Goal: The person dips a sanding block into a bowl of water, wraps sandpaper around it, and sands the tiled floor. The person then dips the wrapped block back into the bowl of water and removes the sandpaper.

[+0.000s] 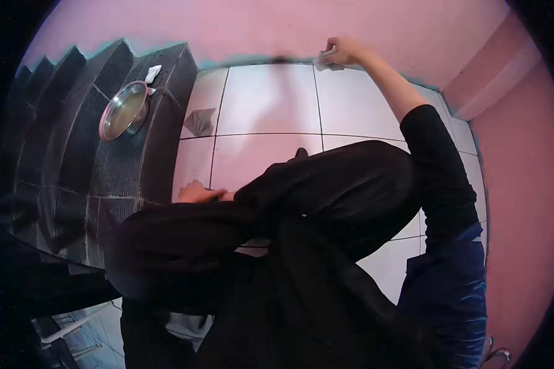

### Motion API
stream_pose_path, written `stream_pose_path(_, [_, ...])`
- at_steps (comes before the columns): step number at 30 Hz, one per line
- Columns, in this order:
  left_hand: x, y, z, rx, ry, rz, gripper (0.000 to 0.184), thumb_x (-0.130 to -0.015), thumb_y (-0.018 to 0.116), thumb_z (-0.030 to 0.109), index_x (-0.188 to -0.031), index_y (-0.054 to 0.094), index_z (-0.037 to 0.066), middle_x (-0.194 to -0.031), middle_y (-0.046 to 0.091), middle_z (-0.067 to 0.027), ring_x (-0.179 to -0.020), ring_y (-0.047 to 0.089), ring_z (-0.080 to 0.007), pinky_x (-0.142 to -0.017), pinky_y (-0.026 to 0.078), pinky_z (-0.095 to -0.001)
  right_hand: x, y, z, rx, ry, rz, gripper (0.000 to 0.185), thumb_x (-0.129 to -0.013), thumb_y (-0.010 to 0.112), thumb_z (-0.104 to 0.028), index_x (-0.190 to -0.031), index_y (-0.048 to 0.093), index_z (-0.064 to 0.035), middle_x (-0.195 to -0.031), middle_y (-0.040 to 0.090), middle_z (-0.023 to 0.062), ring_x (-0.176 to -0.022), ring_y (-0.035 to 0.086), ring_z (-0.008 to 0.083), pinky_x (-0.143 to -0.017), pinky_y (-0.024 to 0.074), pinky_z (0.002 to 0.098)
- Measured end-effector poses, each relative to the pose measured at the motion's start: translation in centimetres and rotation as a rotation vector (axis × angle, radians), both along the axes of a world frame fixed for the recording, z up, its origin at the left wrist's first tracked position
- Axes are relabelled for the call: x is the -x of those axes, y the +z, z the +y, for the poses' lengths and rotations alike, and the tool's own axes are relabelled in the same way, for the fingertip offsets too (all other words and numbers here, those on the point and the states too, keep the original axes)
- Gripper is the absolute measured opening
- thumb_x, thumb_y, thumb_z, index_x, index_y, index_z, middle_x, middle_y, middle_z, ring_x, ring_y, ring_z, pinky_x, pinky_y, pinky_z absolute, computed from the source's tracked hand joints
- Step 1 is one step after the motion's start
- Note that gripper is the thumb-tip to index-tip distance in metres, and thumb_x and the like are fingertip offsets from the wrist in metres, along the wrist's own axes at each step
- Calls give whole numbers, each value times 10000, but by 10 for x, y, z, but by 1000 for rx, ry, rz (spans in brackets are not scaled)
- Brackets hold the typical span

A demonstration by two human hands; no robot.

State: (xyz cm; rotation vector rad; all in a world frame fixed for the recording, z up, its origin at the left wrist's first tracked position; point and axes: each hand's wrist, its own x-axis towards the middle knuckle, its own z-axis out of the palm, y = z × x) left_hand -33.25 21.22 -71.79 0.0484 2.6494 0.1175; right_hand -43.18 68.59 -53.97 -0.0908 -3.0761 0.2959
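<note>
My right hand (345,51) reaches out to the far edge of the floor. Its fingers are closed on a crumpled grey cloth (330,64), pressed where the white tiles (271,98) meet the pink wall (246,31). My left hand is out of view. A bare foot (197,192) rests on the tiles below my black trousers (351,178). Another grey, folded piece (200,122) lies on the floor beside the steps; its material is unclear.
Dark tiled steps (120,166) rise on the left. On one stands a metal bowl (124,112) of cloudy liquid, with a small white item (153,74) beside it. A pink pillar (495,67) juts out at the right corner. Pale metal bars (74,326) show at lower left.
</note>
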Motion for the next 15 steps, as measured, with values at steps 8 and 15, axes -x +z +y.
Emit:
stream_pose_path(8, [27,20,-14,74,-52,385,775,-563,707,623,-1003,614,-7,-1098,600,-195,-1009,592,-370,-860,433,-511,-6,-17,11,-76,43,-42,450,-644,668,-345,-1008,617,-86,-909,662,143,-852,630,296,-739,498,403])
stream_pose_path(15, [59,37,-50,176,99,130,714,-538,800,481,-1043,621,9,-1086,627,-174,-1021,614,-305,-815,494,-438,-24,-30,-13,-140,79,-70,426,-676,625,-373,-1021,607,-125,-959,663,101,-898,624,288,-741,497,399])
